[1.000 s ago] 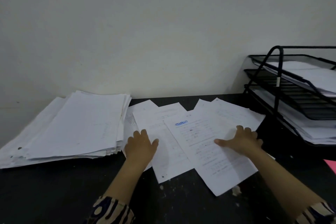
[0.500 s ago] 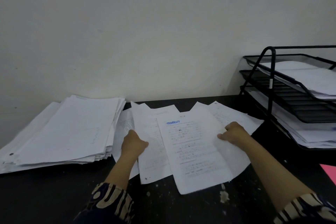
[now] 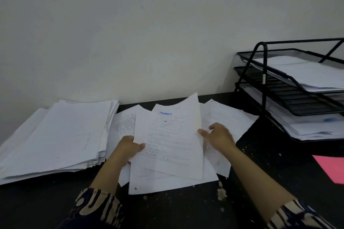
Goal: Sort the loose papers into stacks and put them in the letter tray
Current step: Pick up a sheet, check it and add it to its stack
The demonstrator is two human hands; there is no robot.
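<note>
step: gathering loose papers (image 3: 168, 141) on black desk (image 3: 260, 154) centre
left hand (image 3: 128, 148): thumb pinching sheaf's left edge
right hand (image 3: 219, 135): fingers loosely spread at right edge, blurred
next: square the edges, carry to letter tray (image 3: 290, 87) at right

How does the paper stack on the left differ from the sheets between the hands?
The paper stack is thick and lies flat on the desk, untouched; the gathered sheets are few, fanned unevenly, with the top ones tilted up. The left hand pinches their left edge and the right hand touches their right edge. The top sheet carries a blue stamp; the stack's top looks nearly blank. Both are white paper.
</note>
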